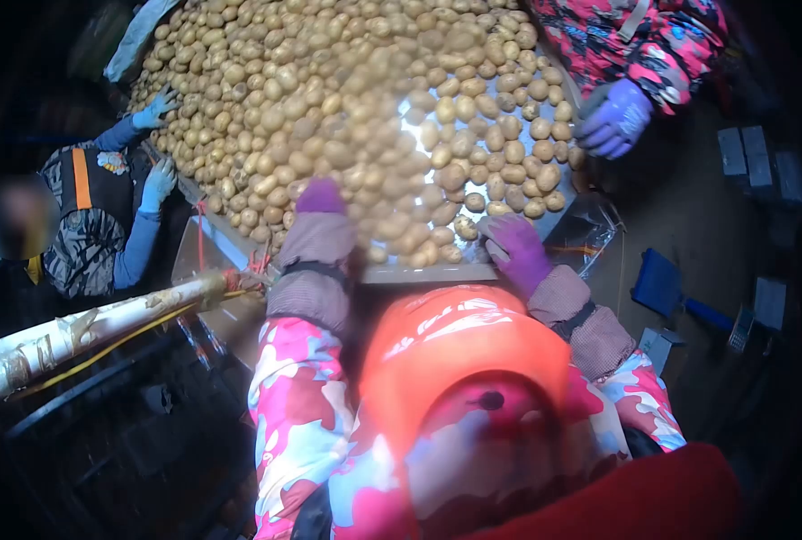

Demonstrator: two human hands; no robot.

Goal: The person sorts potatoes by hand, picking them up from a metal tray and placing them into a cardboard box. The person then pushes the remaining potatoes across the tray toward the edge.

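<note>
Round, bumpy brown potatoes [347,117] lie in a thick heap on the worktop [419,273]. At the heap's near edge, the left hand [318,211] in a purple glove rests on potatoes; I cannot tell how its fingers are set. The right hand [516,252] lies there too, fingers spread flat, with dark floor just past the rim.

Potatoes [329,117] beyond counting fill twelve o'clock; five gloved hands show: three blue [613,117], two purple [518,250]. One white pipe [95,328] at nine.
</note>
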